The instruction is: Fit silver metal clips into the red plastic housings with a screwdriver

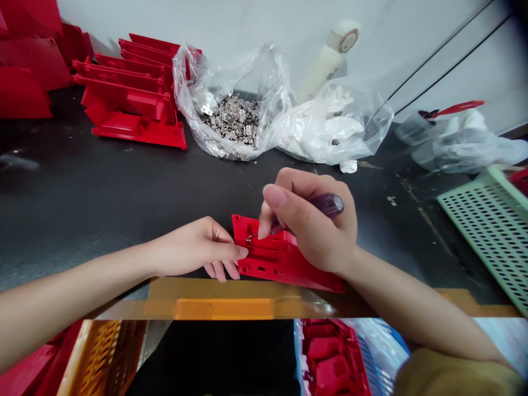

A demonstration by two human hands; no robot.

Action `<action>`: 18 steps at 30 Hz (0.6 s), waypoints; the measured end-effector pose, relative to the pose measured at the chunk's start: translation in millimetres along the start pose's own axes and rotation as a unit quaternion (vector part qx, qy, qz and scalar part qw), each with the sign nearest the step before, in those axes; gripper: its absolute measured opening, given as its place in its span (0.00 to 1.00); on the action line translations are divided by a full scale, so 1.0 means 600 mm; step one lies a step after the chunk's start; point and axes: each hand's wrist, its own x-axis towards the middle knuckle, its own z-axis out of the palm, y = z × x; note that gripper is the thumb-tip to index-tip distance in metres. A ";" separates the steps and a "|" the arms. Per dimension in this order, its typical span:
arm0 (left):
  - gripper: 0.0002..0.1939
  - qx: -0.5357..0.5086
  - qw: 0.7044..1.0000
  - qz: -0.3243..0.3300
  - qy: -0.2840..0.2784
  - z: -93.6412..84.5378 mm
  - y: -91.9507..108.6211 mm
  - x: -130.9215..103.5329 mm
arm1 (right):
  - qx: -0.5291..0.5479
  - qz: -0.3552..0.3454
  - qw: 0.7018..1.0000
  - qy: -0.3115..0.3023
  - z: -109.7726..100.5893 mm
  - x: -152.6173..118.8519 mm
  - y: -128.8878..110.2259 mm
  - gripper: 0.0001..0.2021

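A red plastic housing part [264, 265] lies on the black bench near its front edge. My left hand [210, 250] grips its left end, thumb on top and the fingers at its side. My right hand [317, 220] is closed round a screwdriver-like tool with a dark, translucent purple handle [329, 204]. Its thin metal shaft points left into a recess of the housing, and the tip's shape is too small to tell. A small metal spring [248, 240] shows in that recess beside the shaft. The right palm and wrist cover part of the housing's right half.
Behind stand several red housings [132, 104] and a clear bag of small metal clips [235, 118]. Farther right are a bag of white pieces [338, 124], a cream bottle [328, 60] and a green basket [490, 225]. Orange tape [225, 308] runs along the bench's front edge.
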 end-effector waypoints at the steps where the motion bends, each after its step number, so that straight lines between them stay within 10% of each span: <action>1: 0.14 -0.002 1.000 0.001 0.000 0.000 -0.001 0.000 | 0.001 0.006 1.000 -0.010 -0.002 0.002 -0.004 0.21; 18: 0.15 0.008 1.000 0.006 0.006 0.002 0.001 0.000 | 0.060 -0.061 0.993 0.077 0.016 -0.007 0.007 0.21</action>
